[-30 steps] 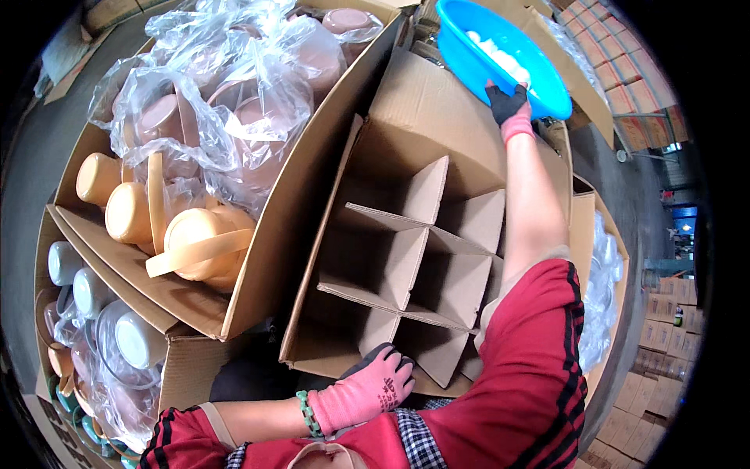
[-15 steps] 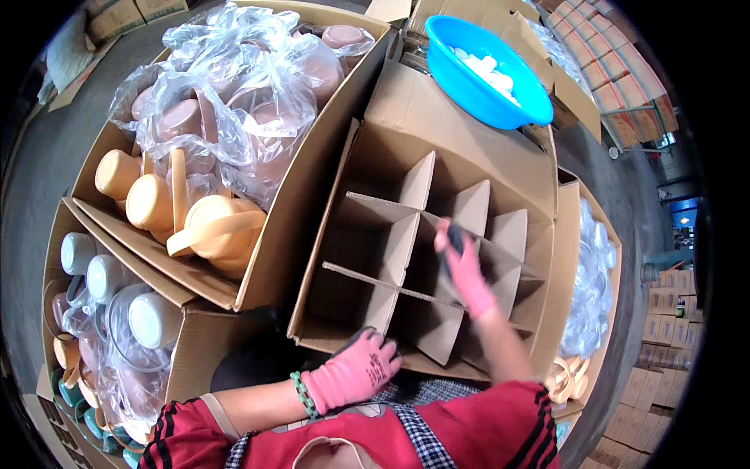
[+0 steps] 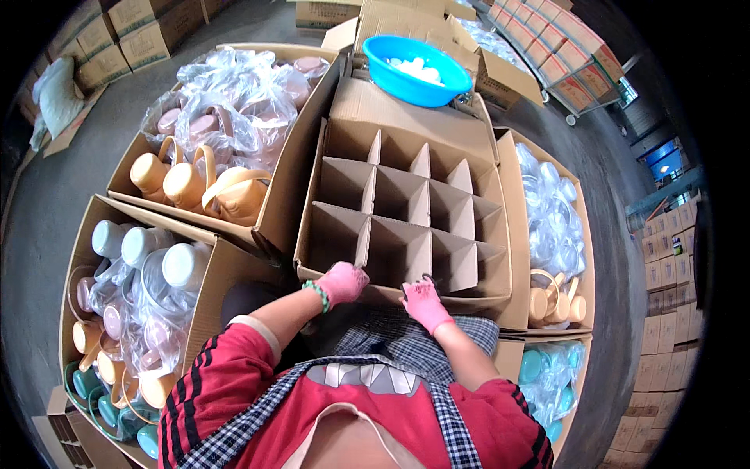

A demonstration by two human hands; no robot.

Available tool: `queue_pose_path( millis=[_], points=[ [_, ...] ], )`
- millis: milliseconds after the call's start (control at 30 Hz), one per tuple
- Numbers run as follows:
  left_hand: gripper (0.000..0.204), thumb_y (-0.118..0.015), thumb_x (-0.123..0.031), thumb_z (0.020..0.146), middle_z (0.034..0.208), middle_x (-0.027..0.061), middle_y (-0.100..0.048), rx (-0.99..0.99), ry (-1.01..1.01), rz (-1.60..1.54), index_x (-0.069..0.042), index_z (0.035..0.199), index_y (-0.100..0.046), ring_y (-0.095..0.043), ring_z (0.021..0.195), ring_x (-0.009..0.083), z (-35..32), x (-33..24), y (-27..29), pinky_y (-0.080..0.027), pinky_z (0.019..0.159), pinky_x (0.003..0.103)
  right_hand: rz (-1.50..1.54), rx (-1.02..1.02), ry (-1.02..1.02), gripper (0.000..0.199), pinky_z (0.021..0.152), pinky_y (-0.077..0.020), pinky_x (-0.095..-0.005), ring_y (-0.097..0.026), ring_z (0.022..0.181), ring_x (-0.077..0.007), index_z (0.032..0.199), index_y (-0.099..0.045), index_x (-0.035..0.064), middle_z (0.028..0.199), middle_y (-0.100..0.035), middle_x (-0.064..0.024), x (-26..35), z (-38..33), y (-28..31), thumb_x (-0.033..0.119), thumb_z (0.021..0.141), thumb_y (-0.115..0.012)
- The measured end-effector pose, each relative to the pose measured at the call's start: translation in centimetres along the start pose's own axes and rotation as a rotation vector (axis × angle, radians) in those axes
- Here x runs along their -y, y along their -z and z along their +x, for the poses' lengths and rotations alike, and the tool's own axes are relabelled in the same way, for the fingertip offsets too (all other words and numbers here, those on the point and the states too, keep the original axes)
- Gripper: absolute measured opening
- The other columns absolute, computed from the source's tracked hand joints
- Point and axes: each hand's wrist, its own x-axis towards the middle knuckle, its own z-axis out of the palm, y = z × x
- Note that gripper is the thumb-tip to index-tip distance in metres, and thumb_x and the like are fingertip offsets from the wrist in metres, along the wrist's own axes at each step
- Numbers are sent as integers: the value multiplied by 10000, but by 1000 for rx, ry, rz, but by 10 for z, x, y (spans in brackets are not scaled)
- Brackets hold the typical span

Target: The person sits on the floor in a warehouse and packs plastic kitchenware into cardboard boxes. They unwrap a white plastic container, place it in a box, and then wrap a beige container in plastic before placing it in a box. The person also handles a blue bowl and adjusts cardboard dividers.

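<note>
In front of me stands an open cardboard box (image 3: 403, 293) with a cardboard divider (image 3: 400, 223) splitting it into several cells. The cells that show hold nothing. My left hand (image 3: 344, 283), in a pink glove with a green beaded bracelet at the wrist, is closed on the box's near rim beside a divider panel. Further right on the same rim, my right hand (image 3: 426, 303), also pink-gloved, has its dark-coated fingers bent over the cardboard. Part of its grip is hidden by the back of the glove.
A blue basin (image 3: 418, 86) of small white pieces sits beyond the box. At left are cartons of orange watering cans (image 3: 183, 186) and white-bottomed ones (image 3: 183, 266), partly in plastic. More bagged goods (image 3: 551, 219) fill cartons at right. Stacked boxes (image 3: 547, 47) stand farther off.
My right hand has come back from inside the divider to the near rim. My left hand stays at that rim. The view has shifted, showing more of my lap and the surrounding cartons.
</note>
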Motion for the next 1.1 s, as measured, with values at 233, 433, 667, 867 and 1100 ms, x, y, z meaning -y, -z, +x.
queue_pose_path(
  millis=[233,433,667,867,1100],
  points=[
    [128,-502,-200,714,705,95,-590,-77,-99,105,-91,739,-566,-594,659,237,-90,-68,11,-450,601,357,111,181,-43,216,867,-345,-417,-546,782,-292,765,-528,72,726,-571,-122,68,-70,55,239,661,-617],
    [208,-577,-216,679,833,81,-563,-555,-158,-159,-97,849,-550,-558,789,244,-130,-105,-15,-431,735,368,144,190,-34,216,842,-352,-417,-539,812,-288,770,-529,75,750,-577,-108,79,-101,71,211,638,-633],
    [263,-541,-227,771,893,148,-588,-315,-18,-964,-23,930,-582,-565,847,252,-173,-112,-49,-442,716,320,239,-107,-225,292,838,-366,-400,-534,803,-313,802,-579,39,771,-582,-165,32,-80,138,290,669,-646],
    [241,-499,-243,826,827,71,-613,-312,533,-1651,-36,897,-600,-573,752,164,-132,-65,-145,-450,677,307,254,-88,-310,372,881,-342,-429,-452,970,-375,873,-568,4,903,-555,-216,34,-87,169,281,652,-681],
    [341,-599,-303,748,1018,57,-592,-400,502,-1295,-74,1001,-589,-554,933,180,-118,-90,-113,-426,818,287,226,-18,-289,281,868,-350,-411,-465,930,-365,793,-563,-9,842,-555,-200,51,-102,208,221,664,-660]
  ],
)
